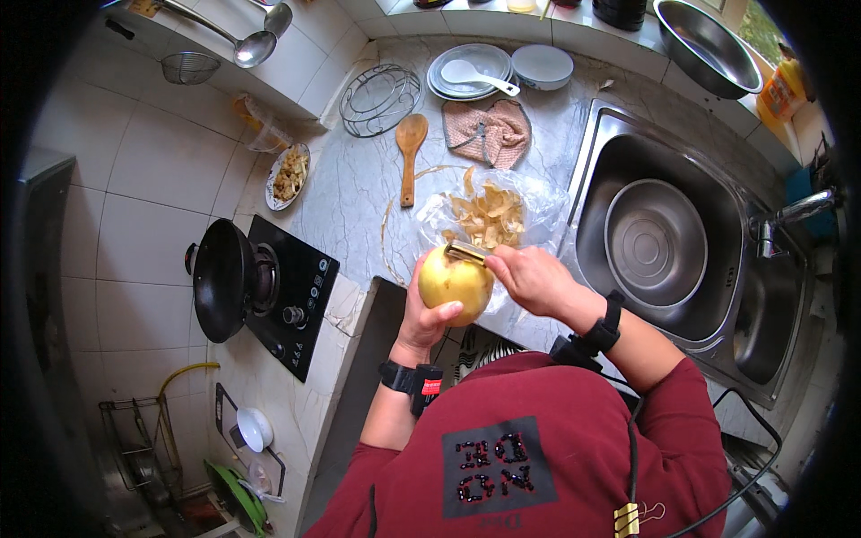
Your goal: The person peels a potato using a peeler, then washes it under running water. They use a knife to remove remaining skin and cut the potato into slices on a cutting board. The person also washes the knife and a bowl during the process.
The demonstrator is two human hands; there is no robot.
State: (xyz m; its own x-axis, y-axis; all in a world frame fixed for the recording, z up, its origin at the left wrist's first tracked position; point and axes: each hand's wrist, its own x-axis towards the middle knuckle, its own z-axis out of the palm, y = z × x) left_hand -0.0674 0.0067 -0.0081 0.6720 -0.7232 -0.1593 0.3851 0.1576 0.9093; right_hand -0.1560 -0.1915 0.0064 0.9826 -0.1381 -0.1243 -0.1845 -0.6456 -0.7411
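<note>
My left hand cups a large round yellow fruit or vegetable from the left and below, with the thumb across its near side. Its exact kind I cannot tell. In my right hand is a metal peeler, its head resting against the upper part of the yellow surface. Just beyond, brownish-yellow peelings lie heaped on a clear plastic bag spread over the marble-patterned counter.
Left of my hands, a black wok stands on a cooktop. A wooden spoon, a pink cloth, a wire rack and stacked plates lie beyond the peelings. To the right, a sink holds a metal basin.
</note>
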